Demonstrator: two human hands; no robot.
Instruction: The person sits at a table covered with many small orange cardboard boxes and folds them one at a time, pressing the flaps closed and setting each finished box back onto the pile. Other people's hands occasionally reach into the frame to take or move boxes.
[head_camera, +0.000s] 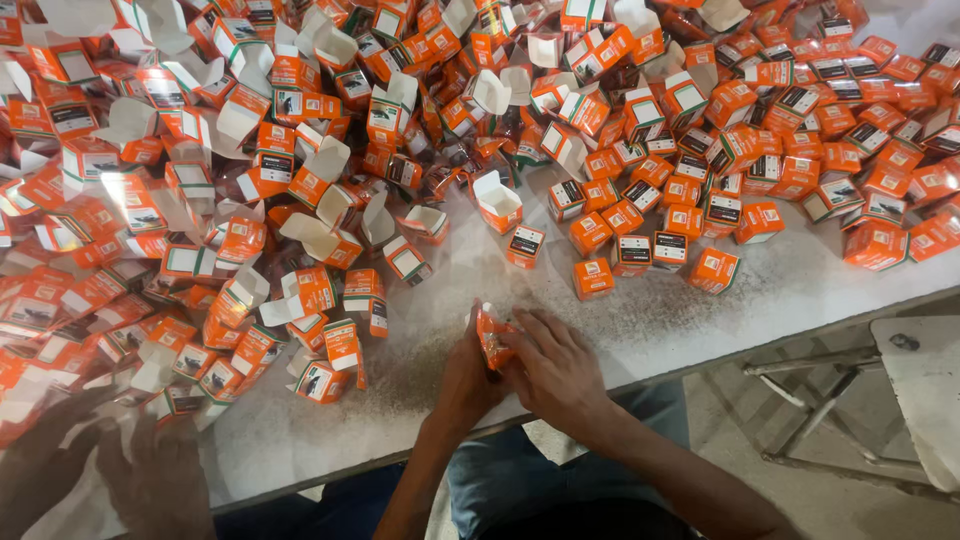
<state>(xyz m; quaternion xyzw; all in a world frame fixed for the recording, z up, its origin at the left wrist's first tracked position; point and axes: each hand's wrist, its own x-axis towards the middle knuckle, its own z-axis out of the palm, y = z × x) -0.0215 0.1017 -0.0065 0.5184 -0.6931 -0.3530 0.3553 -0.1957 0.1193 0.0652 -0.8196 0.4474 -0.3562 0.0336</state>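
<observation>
Open-flapped orange cartons (200, 200) covered the bench (800, 285) at left; near centre, left hand (462, 385) and right hand (556, 372) clamped their fingers on one small orange carton (492, 338); closed cartons (690, 215) stood at right, fewer.

Too many small orange boxes (590, 232) to count lie on one bench (820, 285); one stool (925, 395) stands beside the bench.
</observation>
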